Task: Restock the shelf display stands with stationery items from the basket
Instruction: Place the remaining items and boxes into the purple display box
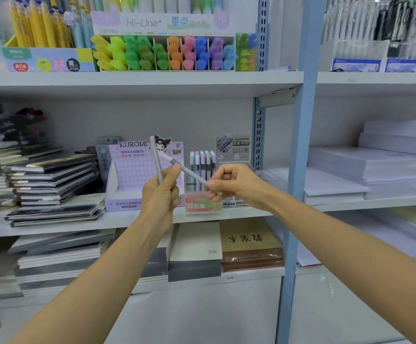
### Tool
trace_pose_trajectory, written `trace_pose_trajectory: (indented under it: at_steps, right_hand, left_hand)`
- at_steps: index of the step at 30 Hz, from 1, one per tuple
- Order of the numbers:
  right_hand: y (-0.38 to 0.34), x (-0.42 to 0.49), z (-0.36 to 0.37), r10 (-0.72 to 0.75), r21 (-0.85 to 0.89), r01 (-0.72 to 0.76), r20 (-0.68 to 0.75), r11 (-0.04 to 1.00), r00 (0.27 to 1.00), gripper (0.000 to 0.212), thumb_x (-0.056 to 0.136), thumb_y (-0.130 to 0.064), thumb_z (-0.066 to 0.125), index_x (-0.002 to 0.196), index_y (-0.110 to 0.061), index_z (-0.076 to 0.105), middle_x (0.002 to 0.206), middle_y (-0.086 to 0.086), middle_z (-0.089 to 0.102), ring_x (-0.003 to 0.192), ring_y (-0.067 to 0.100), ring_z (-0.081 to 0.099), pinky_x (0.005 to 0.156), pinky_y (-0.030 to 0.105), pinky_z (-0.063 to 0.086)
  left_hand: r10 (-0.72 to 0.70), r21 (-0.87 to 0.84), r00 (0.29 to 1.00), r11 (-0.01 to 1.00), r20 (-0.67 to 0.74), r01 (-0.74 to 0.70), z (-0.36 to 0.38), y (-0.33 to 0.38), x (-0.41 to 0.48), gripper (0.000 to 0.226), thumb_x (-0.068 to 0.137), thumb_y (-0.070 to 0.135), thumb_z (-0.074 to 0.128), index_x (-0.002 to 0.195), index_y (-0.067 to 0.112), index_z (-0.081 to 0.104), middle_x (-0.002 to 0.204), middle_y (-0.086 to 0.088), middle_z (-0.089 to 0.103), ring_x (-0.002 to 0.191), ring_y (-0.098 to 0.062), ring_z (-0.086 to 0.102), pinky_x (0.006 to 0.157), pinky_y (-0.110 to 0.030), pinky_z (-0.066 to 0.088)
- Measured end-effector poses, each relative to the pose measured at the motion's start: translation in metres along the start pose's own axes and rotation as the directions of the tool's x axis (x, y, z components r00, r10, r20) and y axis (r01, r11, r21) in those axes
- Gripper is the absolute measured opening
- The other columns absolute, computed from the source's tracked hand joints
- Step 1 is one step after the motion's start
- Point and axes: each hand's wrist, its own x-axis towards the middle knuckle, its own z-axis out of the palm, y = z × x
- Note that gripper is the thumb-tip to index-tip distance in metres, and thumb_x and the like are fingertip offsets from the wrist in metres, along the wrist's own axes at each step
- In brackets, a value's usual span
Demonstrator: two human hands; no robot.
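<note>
My left hand (161,192) grips a pale grey pen (155,157) that stands nearly upright in front of the purple Kuromi display stand (132,170) on the middle shelf. My right hand (229,182) pinches the lower end of a second pale pen (189,171), which slants up to the left until its tip meets my left thumb. Behind my hands stands a small pen display stand (203,184) with several pastel pens upright in it. The basket is out of view.
Stacks of dark notebooks (53,180) fill the left of the middle shelf (78,225). Highlighter displays (164,52) line the upper shelf. A blue upright post (298,170) divides off white paper stacks (365,170) to the right. Notebooks and a brown book (250,242) lie below.
</note>
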Motion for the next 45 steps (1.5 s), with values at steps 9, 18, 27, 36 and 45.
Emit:
trace_pose_trajectory:
  at_steps: [9,18,27,36,45]
  right_hand:
    - [-0.024,0.008,0.019,-0.221,-0.253,0.169,-0.197,0.953,0.955,0.022,0.092,-0.019,0.064,0.109,-0.006,0.067,0.085,0.003,0.07,0.074,0.009,0.065,0.064,0.021,0.053]
    - [-0.049,0.021,0.006,-0.414,-0.372,0.265,-0.412,0.89,0.811,0.017,0.099,-0.012,0.051,0.105,0.003,0.057,0.083,0.011,0.068,0.068,0.014,0.063,0.063,0.027,0.053]
    - [-0.022,0.042,-0.017,-0.47,-0.547,0.167,-0.479,0.82,0.741,0.006,0.099,-0.011,0.05,0.095,-0.009,0.055,0.08,0.005,0.067,0.07,0.011,0.064,0.071,0.029,0.058]
    - [0.002,0.049,-0.018,-0.449,-0.647,0.128,-0.359,0.751,0.818,0.01,0.1,-0.012,0.049,0.096,-0.005,0.056,0.077,0.001,0.066,0.064,-0.004,0.06,0.066,0.016,0.051]
    - [-0.002,0.061,-0.025,-0.427,-0.69,0.076,-0.355,0.72,0.832,0.009,0.099,-0.012,0.051,0.098,-0.007,0.058,0.078,0.001,0.067,0.067,0.011,0.063,0.068,0.023,0.056]
  left_hand:
    - [0.041,0.415,0.985,0.903,0.169,-0.109,0.018,0.004,-0.015,0.013,0.088,0.022,0.069,0.08,0.011,0.068,0.04,0.015,0.039,0.034,-0.003,0.031,0.036,-0.012,0.027]
    - [-0.036,0.362,0.987,0.932,0.154,-0.022,0.017,0.011,-0.005,0.011,0.095,0.019,0.041,0.087,0.017,0.046,0.053,0.01,0.034,0.04,-0.006,0.023,0.037,-0.017,0.022]
    - [0.018,0.354,0.99,0.933,0.139,-0.066,-0.005,0.0,0.005,0.011,0.101,0.025,0.048,0.095,0.018,0.055,0.064,0.006,0.048,0.05,-0.006,0.039,0.042,-0.016,0.035]
    - [0.009,0.283,0.997,0.959,0.081,-0.031,-0.015,-0.012,0.014,0.009,0.099,0.02,0.053,0.097,0.013,0.058,0.065,0.003,0.048,0.046,-0.005,0.04,0.041,-0.016,0.034]
    - [0.005,0.297,0.996,0.954,0.093,-0.033,-0.017,-0.018,0.02,0.01,0.098,0.019,0.055,0.097,0.011,0.062,0.06,0.007,0.053,0.047,-0.006,0.044,0.042,-0.018,0.039]
